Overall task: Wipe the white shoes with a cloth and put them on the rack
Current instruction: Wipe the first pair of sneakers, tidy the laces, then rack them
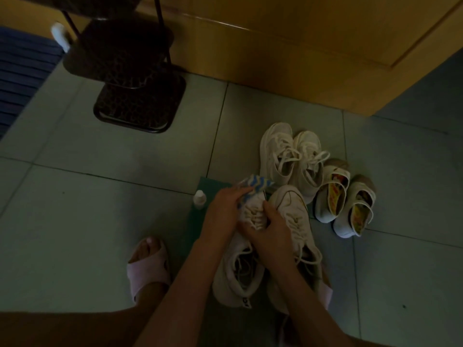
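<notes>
A white lace-up shoe (238,271) lies on the floor in front of me, toe pointing away. My left hand (223,209) presses a blue-and-white patterned cloth (253,186) against its toe. My right hand (270,234) grips the same shoe over the laces. Its partner shoe (298,221) lies just to the right, touching it. A dark metal rack (130,78) with mesh shelves stands at the far left.
A second pair of white sneakers (290,159) and a small pair of strap shoes (345,204) sit beyond on the right. A small white bottle (199,197) stands left of my hands on a green mat (213,186). My foot in a pink slipper (147,266) rests lower left. A wooden door (300,46) lies ahead.
</notes>
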`<action>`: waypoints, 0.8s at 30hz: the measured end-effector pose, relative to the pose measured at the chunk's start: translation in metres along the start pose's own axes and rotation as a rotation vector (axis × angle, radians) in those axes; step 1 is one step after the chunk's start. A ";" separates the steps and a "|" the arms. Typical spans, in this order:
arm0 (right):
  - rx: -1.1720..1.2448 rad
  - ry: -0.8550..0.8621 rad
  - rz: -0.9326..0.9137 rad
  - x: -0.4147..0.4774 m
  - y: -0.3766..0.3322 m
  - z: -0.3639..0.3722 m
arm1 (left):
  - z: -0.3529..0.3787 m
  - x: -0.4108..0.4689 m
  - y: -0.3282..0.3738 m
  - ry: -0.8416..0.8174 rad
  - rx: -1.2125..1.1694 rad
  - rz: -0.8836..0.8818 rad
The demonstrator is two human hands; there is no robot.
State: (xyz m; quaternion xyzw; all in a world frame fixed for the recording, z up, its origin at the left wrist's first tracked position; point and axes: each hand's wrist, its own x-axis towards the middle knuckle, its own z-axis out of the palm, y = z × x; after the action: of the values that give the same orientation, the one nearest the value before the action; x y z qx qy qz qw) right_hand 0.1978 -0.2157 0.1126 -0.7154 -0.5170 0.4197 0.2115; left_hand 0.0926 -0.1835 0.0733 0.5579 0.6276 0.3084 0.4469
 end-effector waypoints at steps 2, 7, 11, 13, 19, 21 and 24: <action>0.001 -0.005 -0.004 0.001 0.001 0.001 | 0.000 -0.012 -0.003 0.009 -0.008 -0.006; -0.006 -0.058 0.008 0.002 0.006 0.001 | -0.005 -0.044 -0.002 0.002 -0.071 -0.159; -0.017 -0.064 0.008 0.001 0.008 0.003 | -0.006 -0.052 0.003 0.070 -0.041 -0.131; -0.024 -0.052 -0.009 0.002 0.009 0.003 | -0.011 -0.029 0.014 0.120 -0.019 -0.083; -0.032 -0.110 0.018 0.005 0.014 0.001 | -0.007 0.047 0.021 -0.057 0.033 -0.008; -0.042 -0.109 0.018 0.007 0.015 0.002 | -0.006 0.046 0.015 -0.094 0.021 -0.014; -0.050 -0.101 0.018 0.008 0.017 0.002 | -0.010 0.026 0.003 -0.023 0.004 -0.014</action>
State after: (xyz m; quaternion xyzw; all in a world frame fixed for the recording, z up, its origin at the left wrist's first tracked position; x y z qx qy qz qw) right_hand 0.2064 -0.2151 0.0956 -0.7030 -0.5307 0.4443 0.1635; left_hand 0.0858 -0.1569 0.0743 0.5578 0.6272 0.2975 0.4549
